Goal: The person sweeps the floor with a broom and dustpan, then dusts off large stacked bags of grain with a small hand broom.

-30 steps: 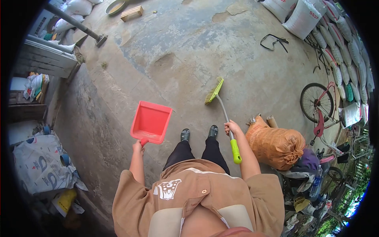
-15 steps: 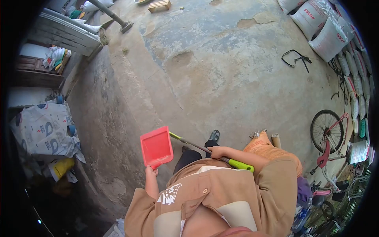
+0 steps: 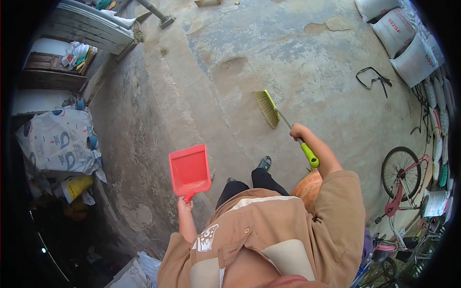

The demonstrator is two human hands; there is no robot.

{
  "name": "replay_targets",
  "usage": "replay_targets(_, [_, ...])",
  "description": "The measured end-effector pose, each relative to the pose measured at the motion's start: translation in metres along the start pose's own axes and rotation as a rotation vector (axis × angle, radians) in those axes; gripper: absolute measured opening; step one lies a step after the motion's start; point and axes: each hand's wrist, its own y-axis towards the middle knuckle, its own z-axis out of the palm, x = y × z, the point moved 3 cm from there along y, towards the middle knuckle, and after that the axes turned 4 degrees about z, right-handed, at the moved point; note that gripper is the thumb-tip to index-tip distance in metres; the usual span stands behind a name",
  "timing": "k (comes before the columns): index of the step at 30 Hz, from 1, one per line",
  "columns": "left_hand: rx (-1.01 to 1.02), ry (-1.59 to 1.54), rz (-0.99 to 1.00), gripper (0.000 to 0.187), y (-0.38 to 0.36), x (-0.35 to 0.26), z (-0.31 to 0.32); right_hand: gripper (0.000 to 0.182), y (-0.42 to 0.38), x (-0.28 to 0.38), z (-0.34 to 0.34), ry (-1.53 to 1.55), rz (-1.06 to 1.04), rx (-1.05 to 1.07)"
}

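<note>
A red dustpan (image 3: 190, 168) is in my left hand (image 3: 185, 205), gripped by its short handle, its wide mouth pointing away from me. A little pale debris shows inside near the handle end. My right hand (image 3: 298, 133) wraps round the grey pole of a broom (image 3: 268, 109), just above its lime-green grip. The broom's head, green with yellowish bristles, is out over the concrete floor (image 3: 230, 125) ahead and to the right of the dustpan. My feet stand between and behind the two tools.
An orange woven sack (image 3: 308, 189) sits beside my right leg. Farther right are a pink bicycle (image 3: 401, 180), a black strap (image 3: 373, 79) on the floor and stacked white sacks (image 3: 417, 60). To the left stands a bundle under printed white sheeting (image 3: 60, 144).
My right hand has swung the broom forward and right, from behind the dustpan to out over the floor ahead. The dustpan stays in my left hand, hardly moved.
</note>
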Motion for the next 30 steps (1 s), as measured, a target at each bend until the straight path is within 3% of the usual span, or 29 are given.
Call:
replay_targets(3, [0.021, -0.108, -0.050, 0.022, 0.003, -0.002, 0.011, 0.027, -0.003, -0.011, -0.027, 0.247, 0.063, -0.057])
replay_targets(4, [0.024, -0.111, -0.048, 0.022, 0.005, -0.004, 0.011, 0.027, -0.020, -0.003, -0.031, 0.246, 0.060, -0.061])
replay_targets(8, [-0.024, -0.144, -0.089, 0.022, 0.020, -0.007, 0.001, 0.060, -0.095, 0.029, -0.004, -0.005, -0.113, -0.183])
replay_targets(10, [-0.021, -0.149, -0.096, 0.024, 0.030, -0.013, -0.006, 0.063, -0.154, 0.062, 0.000, 0.155, -0.122, -0.059])
replay_targets(16, [-0.046, -0.048, -0.048, 0.024, 0.065, -0.048, -0.007, 0.053, -0.111, 0.148, 0.072, 0.046, -0.330, 0.213])
replay_targets(20, [-0.051, -0.051, -0.059, 0.024, 0.088, -0.096, -0.005, 0.039, -0.025, 0.218, 0.119, -0.168, -0.340, 0.137])
replay_targets(24, [-0.010, -0.055, -0.035, 0.023, 0.125, -0.139, -0.004, 0.039, 0.037, 0.237, 0.081, -0.385, -0.173, 0.034])
replay_targets(25, [-0.010, -0.052, -0.045, 0.023, 0.134, -0.148, -0.004, 0.041, 0.019, 0.245, 0.057, -0.488, -0.164, -0.001])
replay_targets(28, [-0.005, -0.040, -0.053, 0.021, 0.152, -0.178, 0.001, 0.032, 0.031, 0.231, 0.021, -0.314, 0.040, -0.092])
replay_targets(30, [0.075, 0.019, -0.004, 0.020, 0.160, -0.198, 0.009, 0.029, 0.015, 0.237, -0.002, -0.349, 0.015, -0.101])
